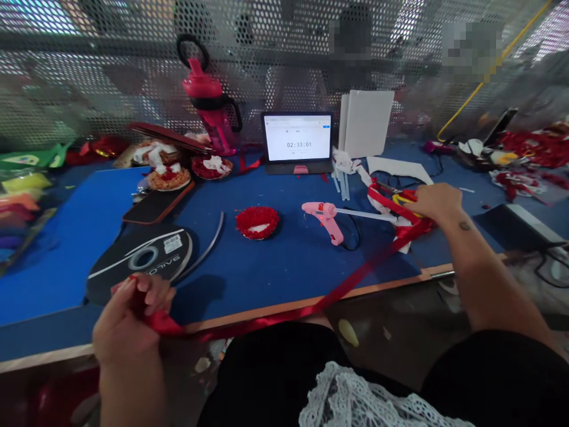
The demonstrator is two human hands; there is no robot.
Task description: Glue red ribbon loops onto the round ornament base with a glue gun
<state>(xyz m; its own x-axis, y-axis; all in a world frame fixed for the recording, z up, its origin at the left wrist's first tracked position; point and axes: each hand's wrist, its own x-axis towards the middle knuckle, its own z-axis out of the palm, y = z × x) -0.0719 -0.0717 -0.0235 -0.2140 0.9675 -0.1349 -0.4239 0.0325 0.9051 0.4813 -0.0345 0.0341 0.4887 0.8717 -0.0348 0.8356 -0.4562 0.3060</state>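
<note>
My left hand [133, 314] is closed on one end of a shiny red ribbon [275, 319] at the lower left, near the table's front edge. The ribbon sags across to the right, then folds back in a loop beside my right hand [433, 204]. There my right fingers curl over a yellow handle [402, 198] among the ribbon folds; most of the tool is hidden. Between the hands lies a pink glue gun [326, 219] with a clear glue stick out its back. A small red round piece with a white middle [258, 223] sits left of it.
A large black ribbon spool [146, 255] lies beside my left hand. Behind stand a tablet [297, 142] showing a timer, a pink bottle [208, 107] and white boards [368, 121]. Glue sticks [341, 181] lie near crumpled tissue. A dark phone [160, 204] rests at left.
</note>
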